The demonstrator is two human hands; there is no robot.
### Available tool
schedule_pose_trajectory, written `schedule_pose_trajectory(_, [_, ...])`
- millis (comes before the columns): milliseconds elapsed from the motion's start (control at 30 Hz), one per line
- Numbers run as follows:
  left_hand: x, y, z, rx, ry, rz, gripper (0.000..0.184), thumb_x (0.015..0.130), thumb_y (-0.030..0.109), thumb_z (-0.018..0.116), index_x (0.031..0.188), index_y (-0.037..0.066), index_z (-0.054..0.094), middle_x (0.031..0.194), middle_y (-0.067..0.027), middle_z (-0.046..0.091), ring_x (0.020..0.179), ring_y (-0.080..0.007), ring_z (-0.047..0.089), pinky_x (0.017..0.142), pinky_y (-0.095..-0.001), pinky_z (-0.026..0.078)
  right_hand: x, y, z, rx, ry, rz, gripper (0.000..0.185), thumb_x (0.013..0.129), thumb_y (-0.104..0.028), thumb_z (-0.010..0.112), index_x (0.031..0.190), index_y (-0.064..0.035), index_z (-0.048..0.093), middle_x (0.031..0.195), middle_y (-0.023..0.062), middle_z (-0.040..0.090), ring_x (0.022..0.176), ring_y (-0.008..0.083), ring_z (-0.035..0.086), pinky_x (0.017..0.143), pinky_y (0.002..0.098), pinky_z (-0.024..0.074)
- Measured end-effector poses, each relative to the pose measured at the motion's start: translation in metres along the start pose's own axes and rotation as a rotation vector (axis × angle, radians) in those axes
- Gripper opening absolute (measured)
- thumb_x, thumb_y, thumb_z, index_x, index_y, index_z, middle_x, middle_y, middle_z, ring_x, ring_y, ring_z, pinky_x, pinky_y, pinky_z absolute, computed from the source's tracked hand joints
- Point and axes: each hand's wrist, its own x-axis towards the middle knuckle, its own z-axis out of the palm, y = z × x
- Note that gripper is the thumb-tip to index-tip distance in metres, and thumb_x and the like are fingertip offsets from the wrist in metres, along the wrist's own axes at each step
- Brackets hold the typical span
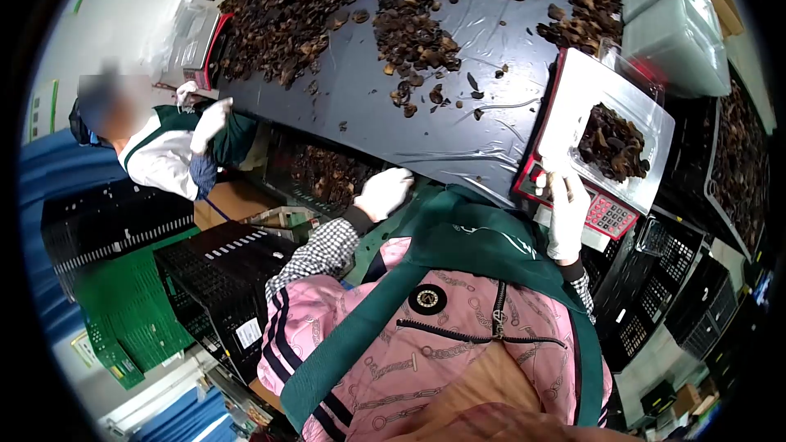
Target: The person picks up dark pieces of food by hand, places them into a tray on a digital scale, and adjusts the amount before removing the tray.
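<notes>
My right hand (566, 217), in a white glove, is at the near left corner of a red-and-white weighing scale (602, 86). Its fingers are stretched out and apart, close to the edge of a clear plastic tray (651, 143) on the scale. Dark dried mushroom pieces (612, 143) lie in that tray. Also gloved in white, my left hand (383, 195) is over the near edge of the dark table (458, 155), with its fingers curled in. Whether anything is inside them is hidden.
Loose dried mushrooms (311, 12) cover much of the table's far side. Clear plastic containers (675, 29) are stacked at the right. A co-worker (164, 151) with white gloves is at the left, near another scale (201, 49). Black crates (221, 278) stand below.
</notes>
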Motion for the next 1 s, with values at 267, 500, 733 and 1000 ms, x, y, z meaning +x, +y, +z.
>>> schedule_pose_trajectory(267, [-0.004, -0.084, -0.05, -0.175, 0.292, -0.411, 0.035, 0.09, 0.032, 0.069, 0.112, 0.005, 0.07, 0.113, -0.0165, 0.07, 0.1, -0.0327, 0.067, 0.085, -0.0402, 0.053, 0.014, -0.004, 0.041, -0.007, -0.121, 0.038, 0.021, 0.102, -0.012, 0.056, 0.114, 0.0001, 0.069, 0.083, 0.0009, 0.065, 0.072, 0.0056, 0.055, 0.066, 0.0207, 0.045])
schedule_pose_trajectory(500, [0.134, -0.04, -0.056, -0.077, 0.619, -0.163, 0.033, 0.086, 0.029, 0.073, 0.108, 0.005, 0.071, 0.098, -0.017, 0.067, 0.092, -0.0338, 0.065, 0.083, -0.0402, 0.052, 0.006, 0.0, 0.053, -0.186, -0.237, -0.063, 0.021, 0.098, -0.009, 0.057, 0.113, -0.0005, 0.07, 0.093, 0.0058, 0.072, 0.081, 0.0115, 0.067, 0.075, 0.0259, 0.0521])
schedule_pose_trajectory(733, [0.161, -0.001, -0.092, -0.353, 0.743, -0.038, 0.016, 0.089, 0.013, 0.069, 0.1, 0.002, 0.072, 0.097, -0.0145, 0.069, 0.091, -0.0296, 0.068, 0.082, -0.0361, 0.053, -0.02, 0.021, 0.037, -0.3, -0.204, -0.107, 0.018, 0.096, -0.008, 0.058, 0.108, 0.0015, 0.068, 0.093, 0.0123, 0.071, 0.08, 0.0204, 0.068, 0.077, 0.0309, 0.0539])
schedule_pose_trajectory(1000, [0.155, 0.232, -0.094, -0.379, 0.37, 0.765, 0.018, 0.091, 0.008, 0.065, 0.107, 0.003, 0.07, 0.101, -0.0128, 0.068, 0.093, -0.0267, 0.067, 0.083, -0.034, 0.054, -0.037, 0.046, 0.004, -0.311, 0.035, -0.218, 0.019, 0.095, -0.01, 0.059, 0.108, -0.0004, 0.069, 0.09, 0.0137, 0.07, 0.078, 0.0238, 0.068, 0.073, 0.0335, 0.053])
